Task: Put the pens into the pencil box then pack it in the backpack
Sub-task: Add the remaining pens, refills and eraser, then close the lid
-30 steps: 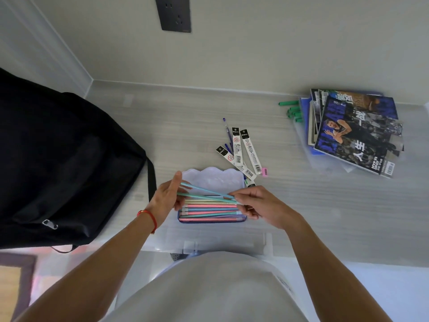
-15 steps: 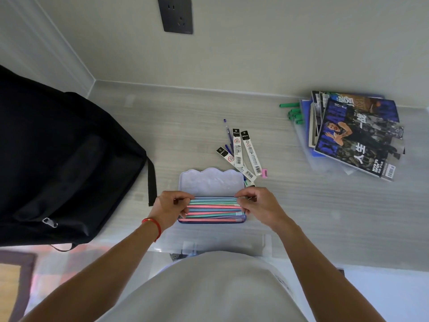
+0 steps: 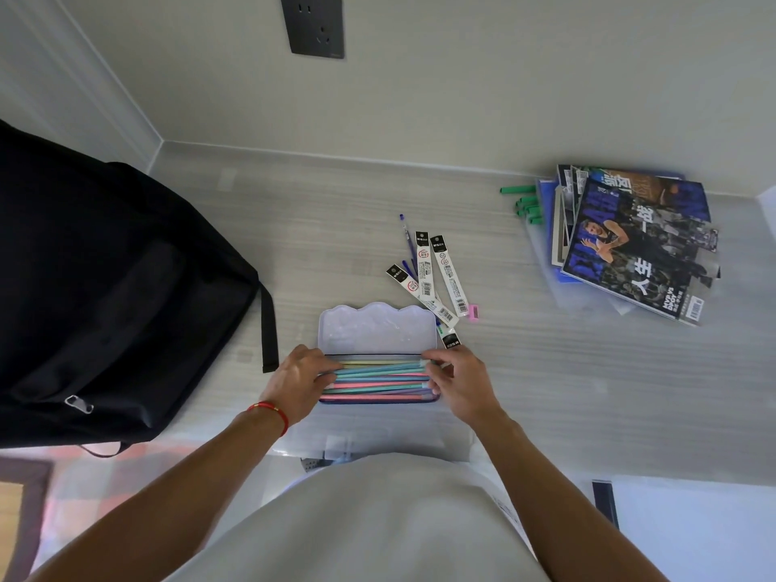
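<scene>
An open pencil box lies on the desk in front of me, its pale scalloped lid (image 3: 376, 329) folded back. Several pastel pens (image 3: 380, 380) in pink, teal and yellow lie lengthwise inside it. My left hand (image 3: 296, 382) rests on the pens' left ends, fingers curled over them. At the right ends, my right hand (image 3: 455, 382) pinches the pen tips. Just behind the box lie packaged pen refills (image 3: 439, 279) and a loose blue pen (image 3: 406, 237). The black backpack (image 3: 113, 296) sits on the desk at the left.
A stack of magazines (image 3: 634, 241) lies at the back right on a clear folder, with green pens (image 3: 525, 203) beside it. A small pink item (image 3: 473, 312) sits by the refills. A wall socket (image 3: 315, 23) is above. The desk's front edge is near my body.
A second ago both hands held a bunch of pens above the box. They have lowered the pens into it, and now press them flat from both ends.
</scene>
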